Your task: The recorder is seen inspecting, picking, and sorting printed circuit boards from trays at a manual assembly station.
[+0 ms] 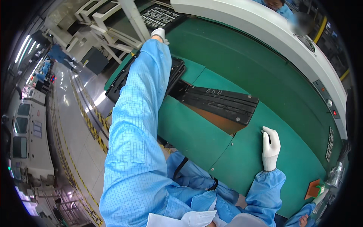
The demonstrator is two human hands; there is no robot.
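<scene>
White-gloved, the left hand reaches beyond the black carrier stack; its opening and hold I can't tell. Best keep that blue sleeve clear of the stack's edges. Right hand, right of the stack, sits half open, loosely curled, nothing visibly held. Just past the left hand, beyond the stack, lies the black parts tray.

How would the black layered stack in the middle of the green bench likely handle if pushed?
The black stack would probably stay stiff, as its long edges run straight without visible sag. The lines along its length suggest separate layers, so a push high up might slide some over others. It seems unlikely to roll, being flat-sided and oblong.
</scene>
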